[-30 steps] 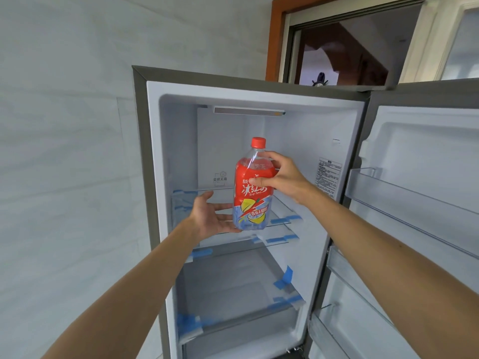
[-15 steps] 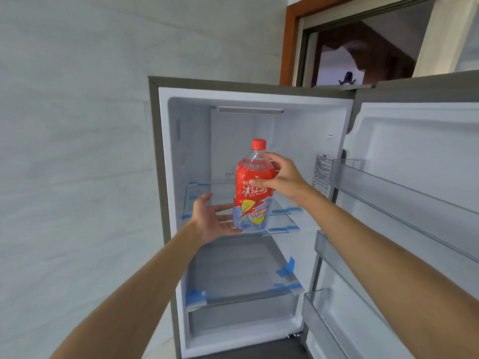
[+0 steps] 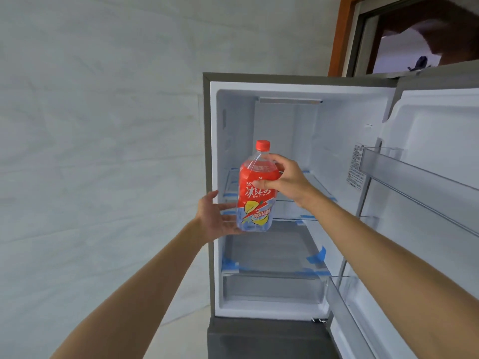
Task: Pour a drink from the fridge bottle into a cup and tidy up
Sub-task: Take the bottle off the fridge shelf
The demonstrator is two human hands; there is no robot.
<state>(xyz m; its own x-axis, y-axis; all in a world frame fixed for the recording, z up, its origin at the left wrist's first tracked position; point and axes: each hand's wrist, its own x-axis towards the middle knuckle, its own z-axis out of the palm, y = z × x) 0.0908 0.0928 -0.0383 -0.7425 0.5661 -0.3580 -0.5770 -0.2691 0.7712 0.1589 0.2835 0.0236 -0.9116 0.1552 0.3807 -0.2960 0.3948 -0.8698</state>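
Here the fridge [image 3: 344,117] stands open with its door [image 3: 440,125] swung off to the right. A glass shelf [image 3: 317,189] crosses the upper compartment. The bottle [image 3: 255,203] hangs in the air just in front of that shelf, about level with it and not resting on it. It is upright, its long axis near vertical. The right hand [image 3: 286,181] comes at it from the right and grips its shoulder, thumb across the front of the label and fingers curled round the back. The left hand [image 3: 216,216] sits lower and to the left with its fingers straight and its palm turned to the bottle's base; whether it touches I cannot tell. The weight seems to hang from the right hand, so carrying the bottle out toward a cup likely means keeping it upright with the left hand ready beneath. The red cap [image 3: 262,145] is on top.
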